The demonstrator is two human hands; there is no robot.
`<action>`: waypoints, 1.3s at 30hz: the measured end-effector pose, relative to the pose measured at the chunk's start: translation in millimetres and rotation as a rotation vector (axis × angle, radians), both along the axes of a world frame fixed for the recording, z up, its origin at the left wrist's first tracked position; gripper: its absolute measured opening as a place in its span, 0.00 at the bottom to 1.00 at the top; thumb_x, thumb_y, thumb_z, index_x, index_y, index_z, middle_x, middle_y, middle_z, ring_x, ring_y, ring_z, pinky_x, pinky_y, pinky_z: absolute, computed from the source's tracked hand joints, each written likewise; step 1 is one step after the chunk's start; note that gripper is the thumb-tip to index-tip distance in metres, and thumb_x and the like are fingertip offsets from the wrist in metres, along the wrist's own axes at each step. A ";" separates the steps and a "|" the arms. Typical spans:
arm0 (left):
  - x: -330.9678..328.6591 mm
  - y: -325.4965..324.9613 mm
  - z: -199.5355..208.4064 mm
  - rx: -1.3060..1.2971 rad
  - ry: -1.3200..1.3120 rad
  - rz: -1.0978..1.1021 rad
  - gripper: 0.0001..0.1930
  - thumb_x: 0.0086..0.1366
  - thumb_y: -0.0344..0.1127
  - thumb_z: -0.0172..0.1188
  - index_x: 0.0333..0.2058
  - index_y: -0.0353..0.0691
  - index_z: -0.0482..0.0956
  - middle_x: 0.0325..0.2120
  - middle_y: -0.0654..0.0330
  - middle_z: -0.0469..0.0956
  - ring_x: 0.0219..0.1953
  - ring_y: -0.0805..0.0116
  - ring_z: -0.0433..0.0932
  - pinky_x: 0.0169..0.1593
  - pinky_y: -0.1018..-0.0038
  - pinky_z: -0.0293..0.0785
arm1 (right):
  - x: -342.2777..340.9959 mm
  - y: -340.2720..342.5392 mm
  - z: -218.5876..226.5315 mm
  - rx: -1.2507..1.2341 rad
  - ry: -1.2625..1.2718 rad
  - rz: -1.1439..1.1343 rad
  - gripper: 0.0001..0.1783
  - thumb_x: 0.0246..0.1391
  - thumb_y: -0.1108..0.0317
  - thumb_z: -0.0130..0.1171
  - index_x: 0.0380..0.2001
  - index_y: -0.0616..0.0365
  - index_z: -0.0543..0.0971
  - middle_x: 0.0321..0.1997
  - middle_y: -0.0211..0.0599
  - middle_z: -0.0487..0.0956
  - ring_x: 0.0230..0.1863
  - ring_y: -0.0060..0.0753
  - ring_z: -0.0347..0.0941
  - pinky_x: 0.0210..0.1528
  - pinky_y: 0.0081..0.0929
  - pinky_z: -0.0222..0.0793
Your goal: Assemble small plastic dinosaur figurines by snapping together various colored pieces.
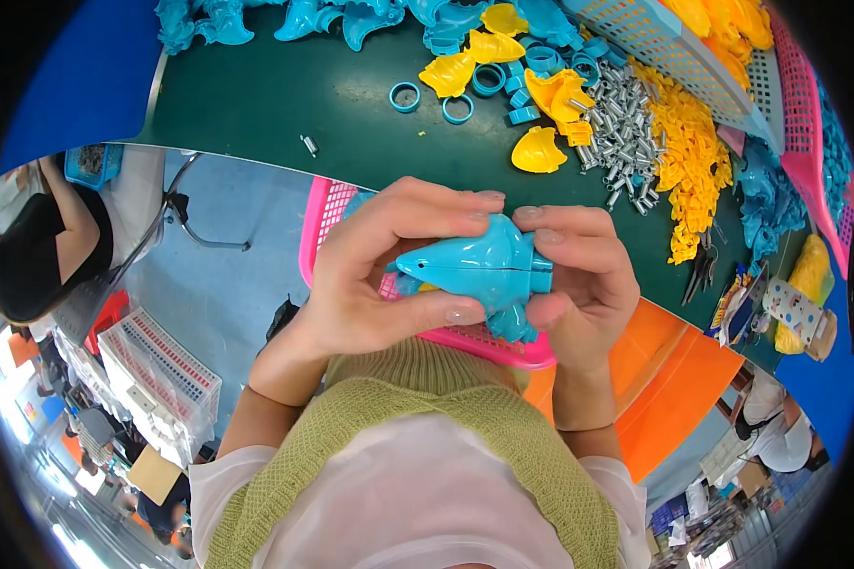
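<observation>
Between both hands is a glossy blue plastic animal-shaped toy (470, 267), pointed at its left end, with a seam along its side. My left hand (356, 270) is closed round the pointed half, thumb below and fingers above. At the other end, my right hand (588, 275) pinches the toy near its short round blue neck. A blue lobed part juts from the toy's underside. Beneath my hands, over my lap, sits a pink mesh basket (310, 232) with blue pieces partly hidden in it.
On the dark green table (256, 104) lie blue shells (304, 17), blue rings (405, 97), yellow pieces (697, 156) and silvery metal cylinders (626, 123). Pliers (700, 270) rest near the right edge. A light-blue basket (674, 57) leans at the upper right. Other people sit nearby.
</observation>
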State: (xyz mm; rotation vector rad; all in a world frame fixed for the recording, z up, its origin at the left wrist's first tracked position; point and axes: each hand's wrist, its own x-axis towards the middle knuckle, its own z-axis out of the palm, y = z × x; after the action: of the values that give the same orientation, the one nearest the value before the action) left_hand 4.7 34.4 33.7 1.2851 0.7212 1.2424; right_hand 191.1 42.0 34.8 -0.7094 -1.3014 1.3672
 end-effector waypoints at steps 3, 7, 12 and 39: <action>2.1 2.4 2.8 0.046 0.118 0.009 0.29 0.42 0.37 0.71 0.43 0.33 0.69 0.45 0.39 0.70 0.50 0.48 0.70 0.51 0.59 0.67 | 2.7 2.0 -0.3 0.095 -0.073 0.006 0.22 0.37 0.69 0.68 0.38 0.62 0.74 0.44 0.44 0.72 0.47 0.37 0.70 0.45 0.28 0.67; 0.8 2.4 -3.2 0.133 0.115 -0.005 0.28 0.42 0.34 0.71 0.42 0.34 0.69 0.44 0.36 0.70 0.49 0.47 0.70 0.50 0.59 0.68 | 2.9 4.1 3.3 0.118 -0.170 -0.024 0.20 0.34 0.70 0.69 0.35 0.62 0.76 0.40 0.43 0.75 0.43 0.36 0.72 0.42 0.28 0.68; 0.9 1.4 -6.8 0.150 0.127 -0.011 0.28 0.43 0.38 0.70 0.41 0.35 0.67 0.44 0.38 0.71 0.48 0.48 0.71 0.48 0.61 0.70 | 6.2 5.4 3.5 0.177 -0.233 -0.021 0.20 0.32 0.70 0.69 0.33 0.63 0.76 0.37 0.43 0.76 0.41 0.37 0.72 0.42 0.27 0.68; 8.8 2.8 -9.7 -0.770 -0.542 -0.070 0.20 0.63 0.42 0.49 0.47 0.34 0.61 0.42 0.49 0.72 0.43 0.57 0.75 0.44 0.68 0.74 | 78.2 22.3 -0.2 0.154 -0.898 -0.608 0.07 0.53 0.75 0.52 0.36 0.65 0.75 0.36 0.34 0.75 0.36 0.22 0.70 0.41 0.18 0.64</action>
State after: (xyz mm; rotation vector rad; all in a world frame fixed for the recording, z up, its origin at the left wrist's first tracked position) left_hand 13.5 37.2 24.1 0.3176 0.6472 1.0288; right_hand 269.3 64.3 34.5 -1.5555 -1.6363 0.4237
